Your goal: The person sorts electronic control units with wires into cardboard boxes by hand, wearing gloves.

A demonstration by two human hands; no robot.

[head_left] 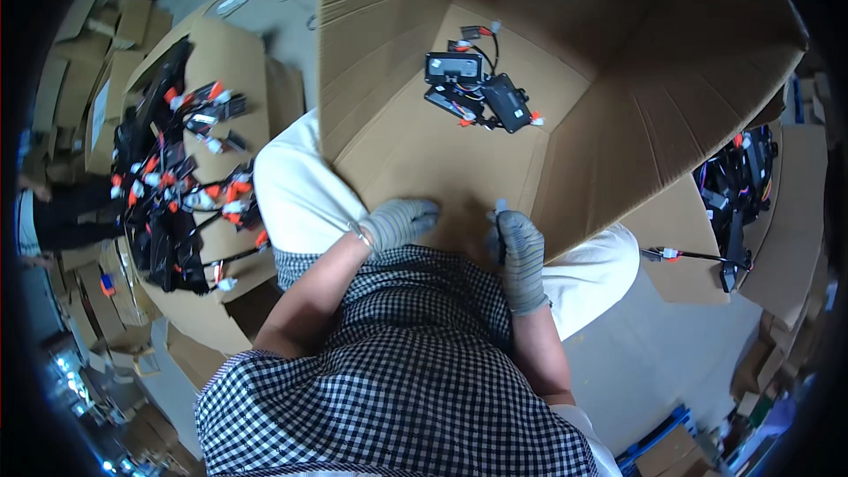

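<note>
A large open cardboard box (424,159) stands tilted between my knees with its mouth toward me. On its inner floor lie several black electronic modules (508,104) with short cables and orange and white connectors. My left hand (399,224), in a grey striped glove, rests at the box's near edge, fingers stretched to the right and holding nothing visible. My right hand (521,261), gloved alike, is closed around a slim dark stick-shaped thing (501,234) with a pale tip; its exact kind is unclear. The modules lie beyond both hands, apart from them.
At left, a cardboard box (225,62) bears a heap of black modules and cables (177,185) with orange and white connectors. Another open box (791,221) at right holds similar parts, one cable (693,254) hanging out. A person's dark-clothed legs (75,216) show far left.
</note>
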